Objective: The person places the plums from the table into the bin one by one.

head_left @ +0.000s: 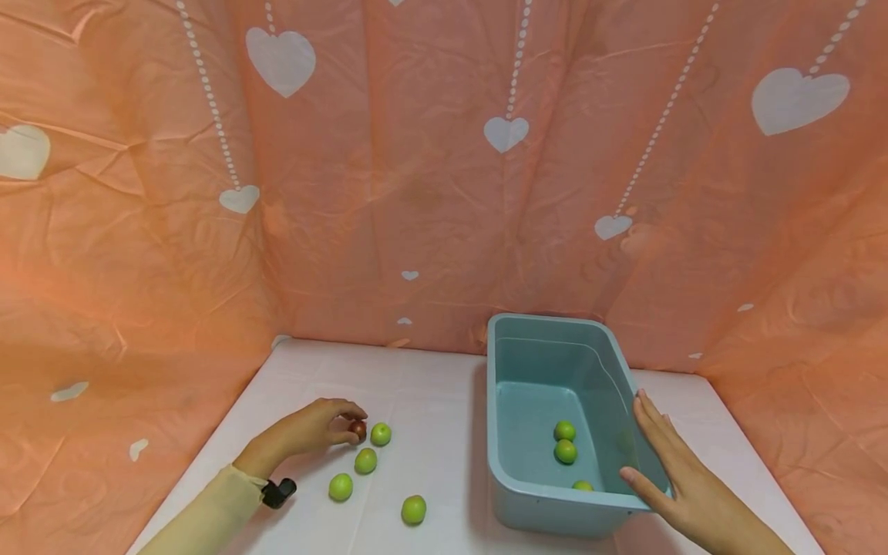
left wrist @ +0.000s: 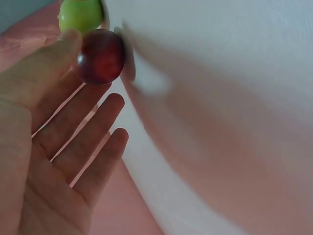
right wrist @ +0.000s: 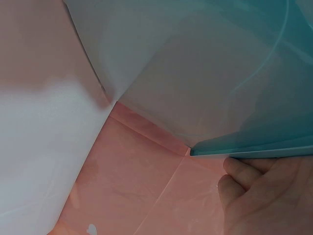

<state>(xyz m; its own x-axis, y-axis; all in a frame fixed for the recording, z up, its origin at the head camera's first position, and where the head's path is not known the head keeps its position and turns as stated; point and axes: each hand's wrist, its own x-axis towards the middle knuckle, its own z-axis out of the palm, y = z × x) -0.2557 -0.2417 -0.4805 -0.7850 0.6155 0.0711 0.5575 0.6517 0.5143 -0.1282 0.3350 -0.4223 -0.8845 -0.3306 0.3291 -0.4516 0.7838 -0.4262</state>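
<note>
In the head view my left hand (head_left: 312, 432) is at a small round dark red fruit (head_left: 358, 430) on the white tabletop. The left wrist view shows its thumb at one side of the shiny red fruit (left wrist: 101, 57) and the forefinger partly hidden behind, while the other fingers are spread. A green fruit (head_left: 380, 434) lies just beside the red one. My right hand (head_left: 683, 478) rests on the near right corner of a blue-grey plastic tub (head_left: 494, 432), fingers straight along the outer side, thumb over the rim. Green fruits (head_left: 565, 451) lie inside the tub.
More green fruits lie on the tabletop: one (head_left: 365, 461) below the red fruit, one (head_left: 341, 487) near the left wrist and one (head_left: 414, 509) toward the front. Orange cloth (head_left: 416, 193) with white hearts surrounds the table. A black wrist camera (head_left: 279, 493) sits on the left wrist.
</note>
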